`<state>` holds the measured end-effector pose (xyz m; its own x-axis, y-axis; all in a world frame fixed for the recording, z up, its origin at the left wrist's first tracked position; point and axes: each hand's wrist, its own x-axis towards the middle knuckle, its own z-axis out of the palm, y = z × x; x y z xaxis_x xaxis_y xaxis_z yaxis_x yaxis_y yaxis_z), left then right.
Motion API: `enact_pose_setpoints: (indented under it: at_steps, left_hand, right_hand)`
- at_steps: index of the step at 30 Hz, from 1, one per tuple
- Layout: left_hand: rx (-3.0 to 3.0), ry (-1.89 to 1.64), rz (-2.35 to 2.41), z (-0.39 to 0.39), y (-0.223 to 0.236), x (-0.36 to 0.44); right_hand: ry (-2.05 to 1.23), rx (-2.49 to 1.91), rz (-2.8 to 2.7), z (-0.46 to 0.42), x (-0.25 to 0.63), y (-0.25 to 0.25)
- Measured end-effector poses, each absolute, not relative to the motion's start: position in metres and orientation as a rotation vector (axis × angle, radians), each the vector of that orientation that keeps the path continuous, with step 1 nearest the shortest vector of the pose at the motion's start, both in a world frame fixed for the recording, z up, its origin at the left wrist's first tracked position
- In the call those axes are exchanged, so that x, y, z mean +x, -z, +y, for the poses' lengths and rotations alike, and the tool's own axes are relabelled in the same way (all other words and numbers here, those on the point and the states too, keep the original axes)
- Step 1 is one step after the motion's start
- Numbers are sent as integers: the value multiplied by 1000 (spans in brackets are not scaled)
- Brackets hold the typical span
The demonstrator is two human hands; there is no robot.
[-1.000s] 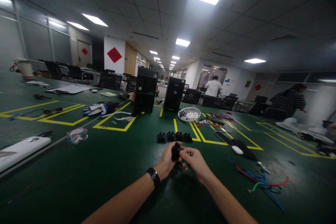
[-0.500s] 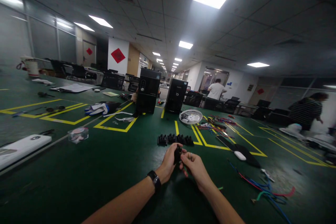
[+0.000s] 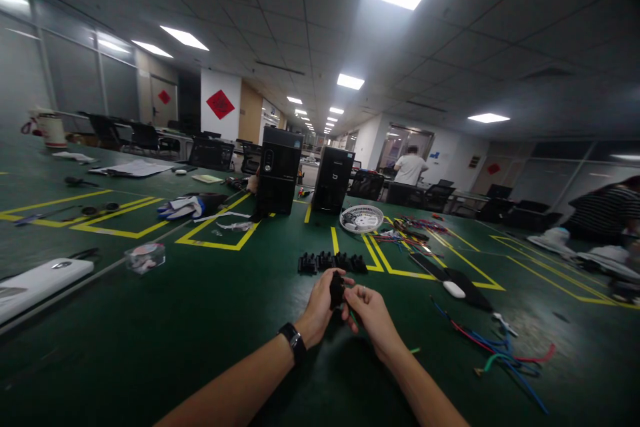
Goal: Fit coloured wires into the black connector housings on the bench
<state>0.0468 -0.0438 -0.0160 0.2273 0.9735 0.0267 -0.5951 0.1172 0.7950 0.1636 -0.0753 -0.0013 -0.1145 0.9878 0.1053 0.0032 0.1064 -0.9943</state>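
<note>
My left hand (image 3: 320,307), with a black watch on the wrist, is closed around a small black connector (image 3: 337,289) held above the green table (image 3: 175,320). My right hand (image 3: 373,313) meets it from the right, fingers pinched at the connector's side, with a thin green wire (image 3: 354,315) showing between the hands. Just beyond my hands a row of several black connectors (image 3: 331,261) lies on the table.
A bundle of red, blue and green wires (image 3: 500,350) lies at the right, past a white mouse on a black pad (image 3: 454,289). Two black computer towers (image 3: 277,171), a white round basket (image 3: 361,218), gloves and a white box (image 3: 40,283) stand farther off. Other people are at the back right.
My hands stay together on the connector and shift only slightly. The view has swung a little, and the person in the striped top at the right has moved further right.
</note>
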Motion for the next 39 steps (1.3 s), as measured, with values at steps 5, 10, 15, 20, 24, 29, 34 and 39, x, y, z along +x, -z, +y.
enact_pose_setpoints:
  at_steps: [5, 10, 15, 20, 24, 29, 34, 39]
  left_hand:
    - [620, -1283, 544, -42, 7, 45]
    - [615, -1277, 490, -41, 10, 46]
    - [750, -1277, 526, -43, 15, 47]
    - [829, -1270, 511, -44, 17, 49]
    - [820, -1255, 458, -44, 18, 49]
    - [980, -1255, 446, -46, 19, 46]
    - [1327, -1305, 579, -50, 15, 40]
    - [1577, -1353, 733, -50, 12, 36]
  right_hand:
    - [-1237, -1078, -1383, -76, 165, 4]
    - [-1229, -1119, -1413, -76, 165, 5]
    - [-1206, -1033, -1384, -76, 163, 3]
    - [-1206, -1098, -1386, -75, 163, 3]
    - [-1211, -1202, -1381, -76, 165, 5]
    - [-1238, -1304, -1375, -75, 167, 9]
    - [-1280, -1364, -1399, -74, 171, 13]
    - [-1225, -1441, -1444, -74, 170, 17]
